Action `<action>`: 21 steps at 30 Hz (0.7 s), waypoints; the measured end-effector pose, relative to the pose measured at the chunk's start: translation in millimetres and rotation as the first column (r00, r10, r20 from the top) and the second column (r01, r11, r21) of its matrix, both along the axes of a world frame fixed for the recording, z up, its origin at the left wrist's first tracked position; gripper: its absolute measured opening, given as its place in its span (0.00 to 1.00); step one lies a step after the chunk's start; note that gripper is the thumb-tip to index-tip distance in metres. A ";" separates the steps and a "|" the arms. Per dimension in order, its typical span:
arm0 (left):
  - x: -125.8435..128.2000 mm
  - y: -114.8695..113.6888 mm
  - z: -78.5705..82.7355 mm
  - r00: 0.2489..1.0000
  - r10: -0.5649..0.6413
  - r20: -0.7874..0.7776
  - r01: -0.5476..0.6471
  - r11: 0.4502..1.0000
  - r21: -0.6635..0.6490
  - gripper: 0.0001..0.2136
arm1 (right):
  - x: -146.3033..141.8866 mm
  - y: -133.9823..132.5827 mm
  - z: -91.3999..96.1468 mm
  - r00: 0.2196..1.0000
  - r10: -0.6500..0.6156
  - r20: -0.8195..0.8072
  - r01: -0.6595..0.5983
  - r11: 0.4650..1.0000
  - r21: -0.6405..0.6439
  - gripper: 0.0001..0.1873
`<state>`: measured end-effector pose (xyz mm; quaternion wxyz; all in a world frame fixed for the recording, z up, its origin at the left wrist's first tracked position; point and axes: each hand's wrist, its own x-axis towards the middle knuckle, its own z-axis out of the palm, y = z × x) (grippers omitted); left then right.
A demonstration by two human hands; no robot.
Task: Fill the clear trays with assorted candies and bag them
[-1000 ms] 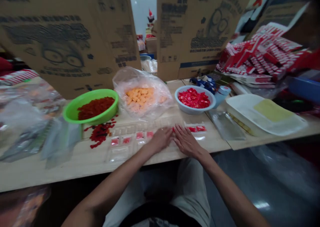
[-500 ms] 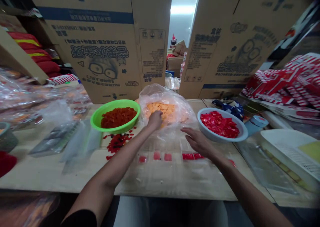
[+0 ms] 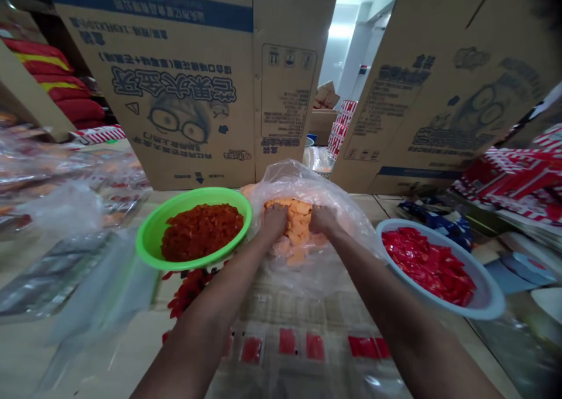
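Observation:
An opened clear plastic bag (image 3: 351, 211) full of orange flat pieces (image 3: 300, 226) lies in the middle of the table. My left hand (image 3: 276, 220) reaches into its left side, fingers curled down among the pieces. Opposite it, my right hand (image 3: 324, 219) is in the bag too, its fingers bent into the pieces; the fingertips of both are hidden. Below the bag sits a clear tray (image 3: 294, 308) with compartments, several of them holding red packets (image 3: 315, 346). A green bowl (image 3: 147, 241) of dark orange-red pieces (image 3: 202, 230) stands left, a pale blue bowl (image 3: 487, 293) of shiny red packets (image 3: 425, 264) right.
Tall cardboard boxes (image 3: 188, 118) stand behind the bag, with a gap between them. Loose red pieces (image 3: 188, 293) lie below the green bowl. Plastic sleeves (image 3: 109, 293) and wrapped packs are at left. A blue container (image 3: 522, 270) and red-striped boxes (image 3: 518, 176) are at right.
My right hand has moved from beside the bag into the orange pieces. My left hand stays in the bag, its fingers deeper among the pieces. The view has come closer to the table.

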<state>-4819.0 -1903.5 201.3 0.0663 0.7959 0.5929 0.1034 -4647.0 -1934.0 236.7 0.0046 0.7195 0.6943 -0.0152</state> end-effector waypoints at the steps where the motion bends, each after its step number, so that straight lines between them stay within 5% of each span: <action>1: 0.6 1.5 -1.4 1.000 -0.026 0.003 0.026 1.000 0.008 0.21 | -2.2 4.2 -3.6 1.000 0.010 -0.004 -0.010 1.000 0.009 0.40; 5: -2.7 10.6 -2.6 0.999 0.028 0.016 -0.028 1.000 -0.008 0.29 | -15.6 12.4 -16.5 0.998 0.002 -0.059 0.001 0.998 0.058 0.43; 12: -15.0 -1.0 12.7 0.999 -0.034 0.037 0.033 0.999 0.019 0.17 | -8.6 13.5 -1.9 0.913 -0.090 -0.398 0.134 0.987 0.085 0.13; 17: -21.1 -19.7 33.2 0.938 -0.080 0.338 0.041 0.992 0.121 0.09 | 2.1 -11.7 22.4 0.618 -0.038 -0.785 0.105 0.994 0.035 0.07; 21: -30.7 -50.9 45.5 0.729 -0.008 0.685 0.038 0.999 -0.028 0.04 | -1.0 -69.3 26.5 0.303 -0.062 -0.951 0.014 0.998 -0.061 0.09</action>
